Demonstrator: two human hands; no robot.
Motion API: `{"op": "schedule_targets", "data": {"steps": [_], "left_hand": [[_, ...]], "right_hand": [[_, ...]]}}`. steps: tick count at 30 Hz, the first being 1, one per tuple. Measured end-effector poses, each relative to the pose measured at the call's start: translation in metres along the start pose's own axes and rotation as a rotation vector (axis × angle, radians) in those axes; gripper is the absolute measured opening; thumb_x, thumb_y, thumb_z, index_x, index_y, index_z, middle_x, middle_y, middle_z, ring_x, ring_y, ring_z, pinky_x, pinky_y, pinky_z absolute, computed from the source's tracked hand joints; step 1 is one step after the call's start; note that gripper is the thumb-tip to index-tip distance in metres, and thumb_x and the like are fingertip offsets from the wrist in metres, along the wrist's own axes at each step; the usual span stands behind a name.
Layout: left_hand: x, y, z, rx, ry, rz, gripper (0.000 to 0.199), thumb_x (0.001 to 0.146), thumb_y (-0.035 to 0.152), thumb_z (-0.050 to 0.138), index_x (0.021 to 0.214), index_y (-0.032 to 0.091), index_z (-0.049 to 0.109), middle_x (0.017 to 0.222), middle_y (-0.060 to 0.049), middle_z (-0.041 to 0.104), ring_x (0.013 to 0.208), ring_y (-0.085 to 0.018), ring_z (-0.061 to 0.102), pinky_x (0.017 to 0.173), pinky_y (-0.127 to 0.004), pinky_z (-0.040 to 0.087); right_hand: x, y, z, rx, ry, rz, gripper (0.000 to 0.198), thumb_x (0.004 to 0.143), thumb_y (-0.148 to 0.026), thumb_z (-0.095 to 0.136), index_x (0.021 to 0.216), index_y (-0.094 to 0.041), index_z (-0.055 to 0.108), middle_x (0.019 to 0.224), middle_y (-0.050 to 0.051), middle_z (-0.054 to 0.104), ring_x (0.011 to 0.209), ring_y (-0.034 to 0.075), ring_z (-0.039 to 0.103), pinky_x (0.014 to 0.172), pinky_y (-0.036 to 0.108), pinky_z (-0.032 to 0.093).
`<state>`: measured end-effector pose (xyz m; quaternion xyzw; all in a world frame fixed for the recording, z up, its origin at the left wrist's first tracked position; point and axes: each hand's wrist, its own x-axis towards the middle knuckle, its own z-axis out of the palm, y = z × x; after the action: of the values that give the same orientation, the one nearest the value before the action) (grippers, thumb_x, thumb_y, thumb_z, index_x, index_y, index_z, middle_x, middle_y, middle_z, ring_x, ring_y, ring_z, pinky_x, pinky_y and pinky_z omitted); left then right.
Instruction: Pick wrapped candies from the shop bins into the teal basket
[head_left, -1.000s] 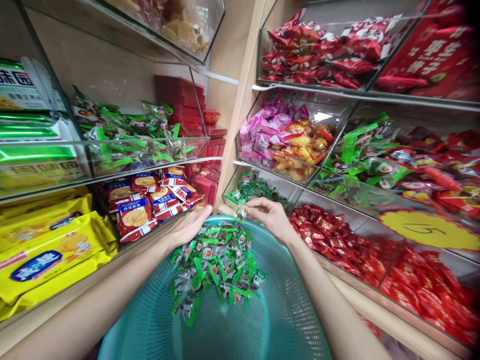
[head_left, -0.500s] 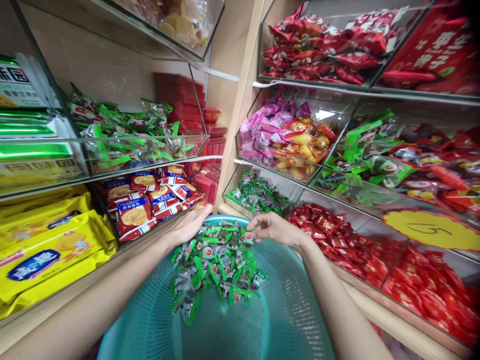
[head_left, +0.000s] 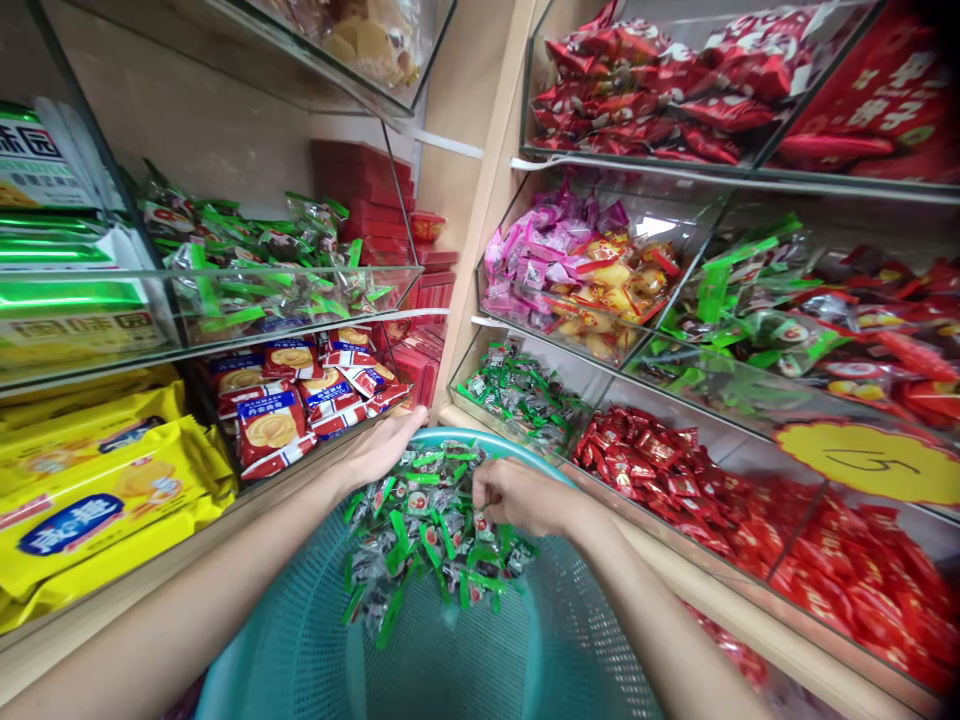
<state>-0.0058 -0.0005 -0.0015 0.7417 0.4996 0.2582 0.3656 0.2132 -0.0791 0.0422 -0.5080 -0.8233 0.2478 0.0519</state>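
While left hand (head_left: pixel 382 448) steadies basket (head_left: pixel 315 640), right hand (head_left: pixel 517 497) grasping green candies (head_left: pixel 427 540)

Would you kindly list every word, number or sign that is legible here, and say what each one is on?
"5", handwritten: yellow price sign on the right bin's glass front.
Chinese characters, not clearly legible: green boxes, yellow packs, red bag.
Print on the green-wrapped candies in the basket: too small to read.

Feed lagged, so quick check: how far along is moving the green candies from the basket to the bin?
Done: green candies lie in the lower bin. In hand: right hand closing on the candy pile; left hand at the basket rim. Left: most of the pile.
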Motion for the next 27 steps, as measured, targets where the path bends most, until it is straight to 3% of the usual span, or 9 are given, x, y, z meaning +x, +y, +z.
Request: {"op": "schedule_targets", "data": {"steps": [4, 13, 18, 23, 27], "left_hand": [[0.001, -0.002, 0.000, -0.003, 0.002, -0.011, 0.063, 0.084, 0.071, 0.017, 0.124, 0.040, 0.054, 0.130, 0.010, 0.050, 0.115, -0.021, 0.049, 0.110, -0.039, 0.024], [0.000, -0.001, 0.001, -0.023, 0.010, -0.028, 0.069, 0.082, 0.073, 0.018, 0.121, 0.034, 0.058, 0.125, 0.005, 0.054, 0.117, -0.021, 0.047, 0.109, -0.036, 0.026], [0.000, 0.002, 0.001, -0.013, 0.023, -0.035, 0.067, 0.083, 0.073, 0.018, 0.116, 0.034, 0.061, 0.124, 0.006, 0.055, 0.116, -0.019, 0.048, 0.108, -0.035, 0.027], [0.000, -0.002, 0.001, 0.013, 0.033, -0.028, 0.067, 0.082, 0.073, 0.017, 0.115, 0.035, 0.062, 0.121, 0.006, 0.057, 0.114, -0.020, 0.050, 0.107, -0.034, 0.028], [-0.001, 0.001, 0.000, 0.032, 0.031, -0.061, 0.067, 0.081, 0.074, 0.016, 0.111, 0.038, 0.063, 0.120, 0.007, 0.057, 0.114, -0.020, 0.050, 0.106, -0.035, 0.028]], "right_hand": [[-0.005, -0.007, 0.001, -0.142, 0.084, -0.062, 0.021, 0.065, 0.001, 0.055, 0.071, -0.018, 0.061, 0.076, 0.000, 0.060, 0.070, 0.012, 0.053, 0.061, 0.020, 0.038], [-0.012, -0.028, -0.003, -0.118, -0.007, -0.173, 0.021, 0.070, 0.003, 0.051, 0.076, -0.015, 0.059, 0.085, 0.001, 0.059, 0.077, 0.010, 0.051, 0.071, 0.020, 0.038], [-0.010, -0.029, 0.003, -0.250, 0.051, -0.174, 0.021, 0.078, 0.002, 0.045, 0.076, -0.016, 0.056, 0.087, 0.002, 0.057, 0.077, 0.010, 0.051, 0.071, 0.021, 0.039], [-0.007, -0.039, 0.016, -0.502, 0.057, -0.158, 0.026, 0.086, 0.000, 0.037, 0.091, -0.014, 0.059, 0.099, 0.007, 0.059, 0.089, 0.015, 0.056, 0.077, 0.026, 0.043], [-0.005, -0.050, 0.024, -0.548, 0.005, -0.167, 0.026, 0.086, -0.001, 0.039, 0.100, -0.010, 0.059, 0.103, 0.012, 0.061, 0.098, 0.020, 0.057, 0.083, 0.031, 0.046]]}}
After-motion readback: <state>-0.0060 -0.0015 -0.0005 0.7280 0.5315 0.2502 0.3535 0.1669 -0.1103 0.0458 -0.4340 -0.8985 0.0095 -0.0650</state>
